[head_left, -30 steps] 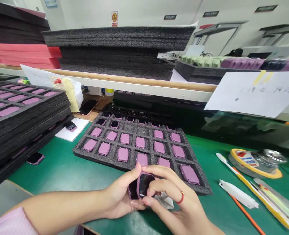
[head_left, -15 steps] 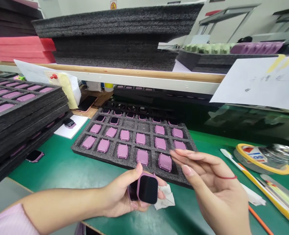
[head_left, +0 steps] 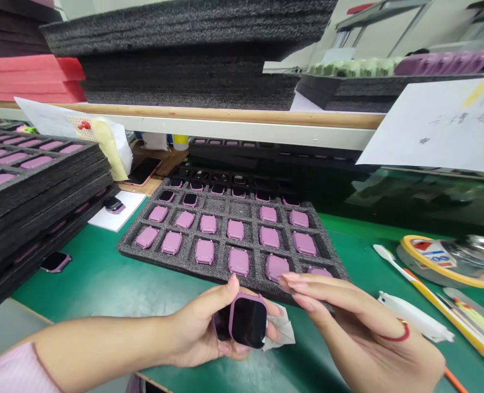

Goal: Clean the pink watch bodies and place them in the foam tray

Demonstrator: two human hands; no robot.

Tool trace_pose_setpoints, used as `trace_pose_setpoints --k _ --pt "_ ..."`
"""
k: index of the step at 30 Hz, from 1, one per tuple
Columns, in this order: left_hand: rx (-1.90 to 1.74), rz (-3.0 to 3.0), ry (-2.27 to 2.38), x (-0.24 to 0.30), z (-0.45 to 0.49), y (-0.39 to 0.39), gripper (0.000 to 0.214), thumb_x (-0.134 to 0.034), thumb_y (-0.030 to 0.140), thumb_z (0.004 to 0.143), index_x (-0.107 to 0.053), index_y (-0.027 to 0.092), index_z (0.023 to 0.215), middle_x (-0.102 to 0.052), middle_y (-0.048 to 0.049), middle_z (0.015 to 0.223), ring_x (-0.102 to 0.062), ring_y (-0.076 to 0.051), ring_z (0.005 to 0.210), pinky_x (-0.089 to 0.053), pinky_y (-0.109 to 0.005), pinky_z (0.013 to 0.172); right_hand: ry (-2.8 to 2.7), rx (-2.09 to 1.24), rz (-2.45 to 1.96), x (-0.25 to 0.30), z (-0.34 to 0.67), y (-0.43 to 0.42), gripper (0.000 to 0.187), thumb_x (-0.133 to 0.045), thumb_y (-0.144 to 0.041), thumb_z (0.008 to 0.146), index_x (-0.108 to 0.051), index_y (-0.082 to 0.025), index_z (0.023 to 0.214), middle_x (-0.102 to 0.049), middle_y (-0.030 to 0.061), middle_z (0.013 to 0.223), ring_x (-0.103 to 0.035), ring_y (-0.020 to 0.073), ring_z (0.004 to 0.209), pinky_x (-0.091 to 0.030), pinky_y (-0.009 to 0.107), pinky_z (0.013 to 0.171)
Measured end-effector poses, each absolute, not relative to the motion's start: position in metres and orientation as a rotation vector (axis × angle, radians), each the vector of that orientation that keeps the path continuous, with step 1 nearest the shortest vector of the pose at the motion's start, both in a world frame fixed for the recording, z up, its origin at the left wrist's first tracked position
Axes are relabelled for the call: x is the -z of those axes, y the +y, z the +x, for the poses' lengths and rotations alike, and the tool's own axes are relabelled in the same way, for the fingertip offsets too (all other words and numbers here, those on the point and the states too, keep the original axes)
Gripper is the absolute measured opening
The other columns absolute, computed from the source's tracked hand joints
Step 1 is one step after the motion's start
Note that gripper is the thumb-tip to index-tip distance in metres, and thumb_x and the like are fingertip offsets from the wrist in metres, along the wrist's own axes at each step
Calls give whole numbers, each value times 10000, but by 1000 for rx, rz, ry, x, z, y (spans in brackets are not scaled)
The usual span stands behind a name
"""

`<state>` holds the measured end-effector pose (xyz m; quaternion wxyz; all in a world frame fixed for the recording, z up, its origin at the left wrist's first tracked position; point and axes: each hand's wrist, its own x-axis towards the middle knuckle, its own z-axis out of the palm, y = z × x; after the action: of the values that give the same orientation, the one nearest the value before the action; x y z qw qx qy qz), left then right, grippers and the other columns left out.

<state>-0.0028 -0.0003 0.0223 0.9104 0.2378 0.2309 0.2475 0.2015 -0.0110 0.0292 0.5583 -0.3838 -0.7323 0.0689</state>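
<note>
Left hand (head_left: 203,327) grips a pink watch case (head_left: 248,323), screen up; right hand (head_left: 348,322) is open at 3 o'clock, perhaps touching the foam tray (head_left: 225,210).

Left hand (head_left: 203,333) gripping a pink watch (head_left: 248,322) screen-up, right hand (head_left: 360,327) open just beside it, foam tray (head_left: 221,209) of watches beyond both
</note>
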Motion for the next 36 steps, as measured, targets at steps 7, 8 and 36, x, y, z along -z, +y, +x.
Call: trace_pose_setpoints --k 7,8,36 --pt "-492 482 471 -20 -4 1 584 -689 675 788 -771 141 1009 -704 -64 826 -372 -29 424 -173 -222 466 -1761 -95 -892 -31 201 -10 205 -720 -46 838 -737 -208 962 -810 14 920 -790 185 850 -656 263 832" --pt "-490 479 470 -20 -4 1 582 -689 673 788 -769 141 1010 -704 -64 826 -375 -29 418 -175 -222 466 -1753 -92 -892 -30 201 -10 211 -720 -45 836 -738 -213 962 -810 12 911 -790 190 846 -660 275 824" --pt "-524 474 452 -23 -4 1 532 -704 621 811 -756 127 998 -694 -69 824 -383 -31 432 -173 -231 464 -1806 -78 -867 -38 198 -11 189 -718 -89 838 -748 -240 947 -816 9 871 -795 190 735 -676 259 730"
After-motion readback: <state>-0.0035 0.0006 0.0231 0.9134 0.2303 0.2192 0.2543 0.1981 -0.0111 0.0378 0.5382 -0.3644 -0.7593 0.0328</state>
